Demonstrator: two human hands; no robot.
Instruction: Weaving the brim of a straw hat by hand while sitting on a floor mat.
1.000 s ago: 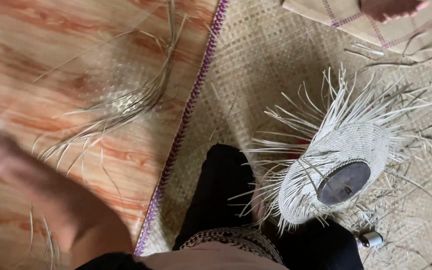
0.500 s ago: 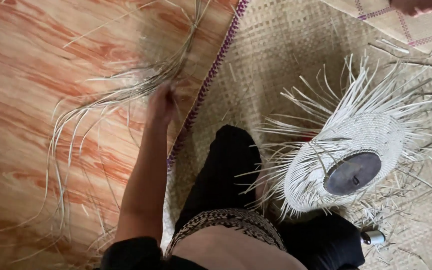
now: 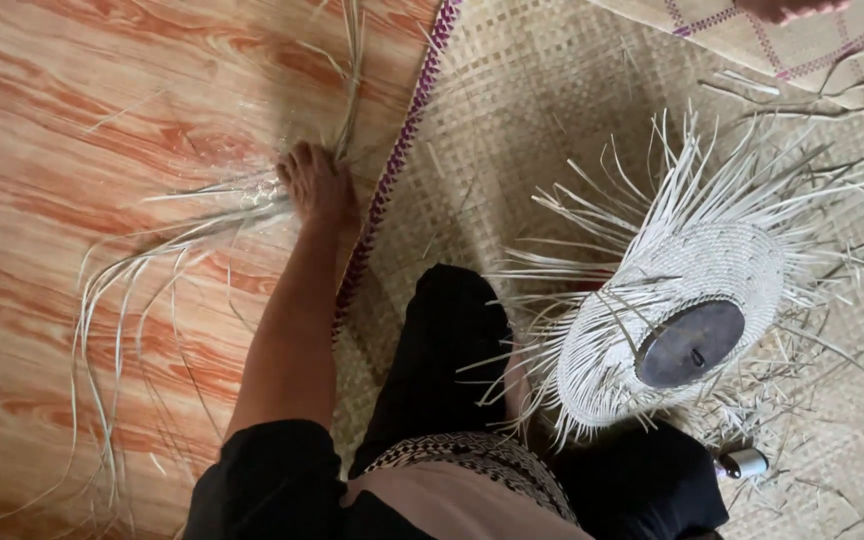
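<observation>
From the head camera we look straight down at a person seated on a woven mat (image 3: 512, 110), with a wood-patterned floor (image 3: 72, 120) to their left.

The left hand (image 3: 317, 185) reaches out past the mat's purple-stitched edge (image 3: 392, 175) onto the floor. Its fingers are clenched around a bundle of long pale straw strands (image 3: 167, 245). The strands fan out from the hand: most trail back and to the left of it across the floor in loose curves, while a few run straight ahead of it toward the top of the view. The left arm stretches from a black sleeve (image 3: 262, 480) up to that hand.

The right hand is not in view, so we cannot tell whether it is clenched or released.

Well to the right of the left hand, a half-woven straw hat (image 3: 712, 275) lies tilted on the mat beside the person's black-clad knee (image 3: 447, 350). Loose unwoven ends bristle out all around its rim. A dark round disc (image 3: 690, 343) sits in its open crown. Just beyond the hat, on the near-right side, a small metal cylinder (image 3: 744, 462) lies on the mat among scattered straw scraps.

At the far right corner, a checked cloth (image 3: 812, 50) lies across the mat, and part of another person's hand (image 3: 787, 8) shows at the top edge.
</observation>
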